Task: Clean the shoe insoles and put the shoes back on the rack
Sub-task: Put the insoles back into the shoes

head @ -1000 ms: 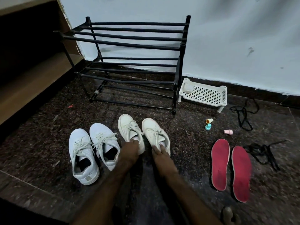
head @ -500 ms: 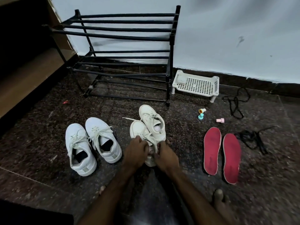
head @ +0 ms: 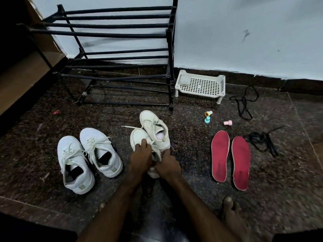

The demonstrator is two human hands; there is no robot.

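Gathered together since a second ago, the cream shoes [head: 153,125] no longer stand side by side; the nearer one now leans against and partly overlaps the farther, both toes toward 12 o'clock. The left hand [head: 142,155] curls its fingers over the nearer shoe's laced front; the right hand [head: 168,164] grips the pair at the heel end, its fingertips hidden behind the shoe. Both hands are closed round the pair, which rests on the floor [head: 35,137] or only just off it; I cannot tell which. This reads as the pick-up before the carry to the rack [head: 118,30], which stands at 12 o'clock against the wall [head: 244,23].

At 9 o'clock the white sneakers [head: 76,161] wait on the floor, dark inside; at 3 o'clock two red insoles [head: 220,155] lie flat side by side, out of any shoe, so that part of the job looks unfinished. Just beyond them black laces [head: 263,140] lie tangled; three small plastic pieces [head: 207,120] sit at 2 o'clock, near a white basket [head: 201,85] beside the rack's right leg; a bare foot [head: 232,212] rests at 5 o'clock.

The floor is dark speckled stone with bits of litter; the wall is pale; wooden furniture [head: 21,81] stands at 10 o'clock.
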